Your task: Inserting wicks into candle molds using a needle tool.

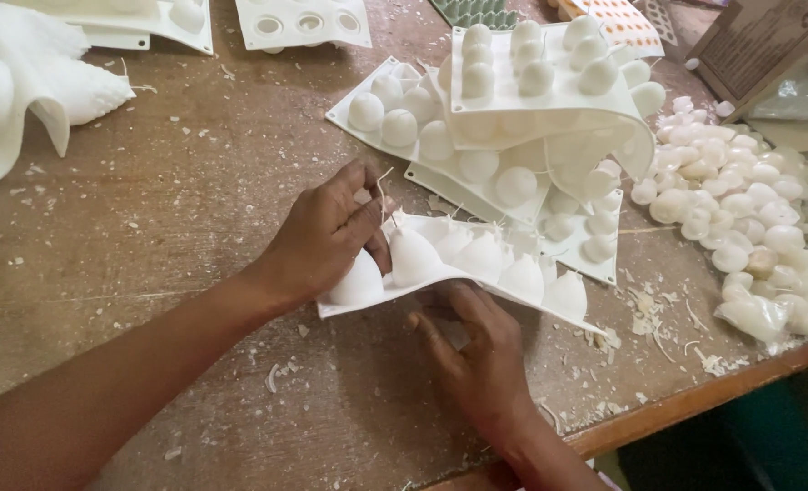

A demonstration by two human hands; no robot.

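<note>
A white silicone mould (477,264) with egg-shaped bumps and thin wicks lies upside down near the table's front edge. My left hand (327,235) grips its left end, fingers curled around one bump with a wick sticking up beside them. My right hand (472,359) presses up under the mould's front edge, fingertips tucked beneath it. The mould bends slightly between both hands.
Stacked white moulds (531,100) sit just behind. A pile of white wax pieces (749,218) lies at the right. More moulds (304,23) rest at the back, a folded one (22,82) at far left. Wax crumbs litter the wooden table (168,209); its edge (695,400) runs at the lower right.
</note>
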